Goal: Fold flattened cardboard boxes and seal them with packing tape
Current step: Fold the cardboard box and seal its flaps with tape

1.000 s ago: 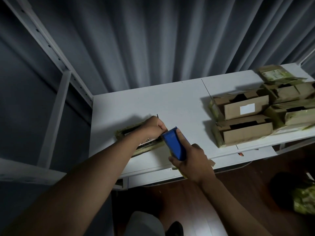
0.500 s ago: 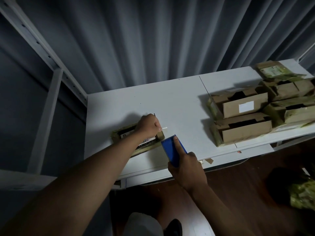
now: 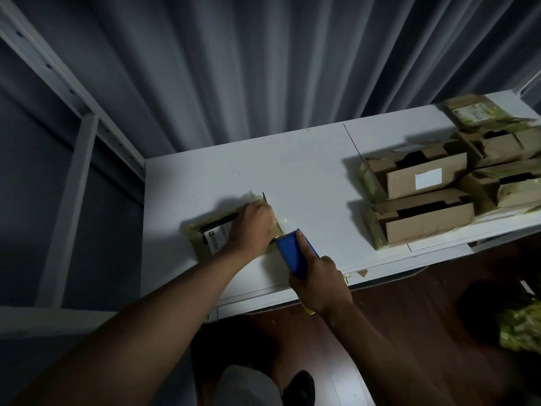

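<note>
A small cardboard box [image 3: 212, 234] with a white label and yellowish tape lies on the white table [image 3: 307, 183] at its left front. My left hand [image 3: 253, 227] rests on the box's right end with curled fingers, holding it down. My right hand [image 3: 317, 281] grips a blue tape dispenser [image 3: 294, 252], whose toothed tip sits just right of the box, beside my left hand. A short piece of clear tape [image 3: 282, 220] shows on the table by my left knuckles.
Several folded, taped cardboard boxes [image 3: 424, 197] are stacked at the table's right end. A white metal shelf frame [image 3: 73, 177] stands at the left, grey curtains hang behind. Scraps of tape [image 3: 361, 273] lie on the table's front edge. Dark wooden floor lies below.
The dispenser has pulled slightly down and right from the box end. My left hand stays on the box. The view has shifted a little.
</note>
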